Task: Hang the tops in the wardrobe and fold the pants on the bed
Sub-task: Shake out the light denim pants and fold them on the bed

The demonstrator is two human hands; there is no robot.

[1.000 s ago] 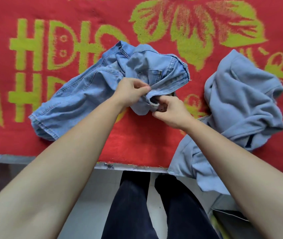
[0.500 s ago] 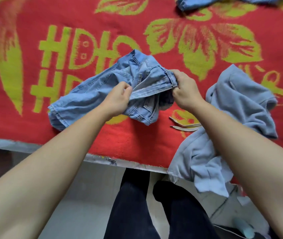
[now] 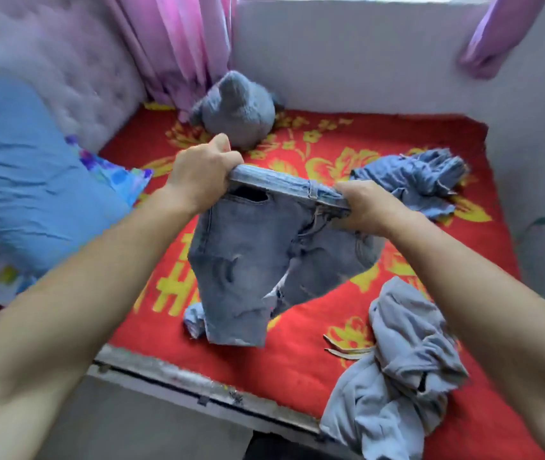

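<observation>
Both hands are up over the bed [image 3: 301, 363], and between them is a pair of pale blue jeans [image 3: 258, 260], held by the waistband. The left hand [image 3: 203, 180] has its fingers curled round the left end of that band, knuckles toward the camera, thumb up top. The right hand [image 3: 369, 207] clamps the right end, close by the fly, fingers wrapped over the denim. The band runs taut from one fist to the other, tilting down to the right. Below it the legs hang loose toward the near edge of the bed, with a bunched bit of fabric at the lower left; whether the hems touch the red and yellow blanket I cannot tell. On the near right, a grey-blue top [image 3: 397, 376] lies crumpled, spilling over the near edge of the bed, well apart from the jeans. Further back on the right sits a second denim piece [image 3: 420, 180], rumpled, just beyond the right hand. At the far end a grey plush toy [image 3: 234, 114] rests by the pink curtain [image 3: 178, 44]. On the left, a big blue pillow [image 3: 22, 180] leans by the padded headboard [image 3: 65, 78]. The view is a bit blurred.
</observation>
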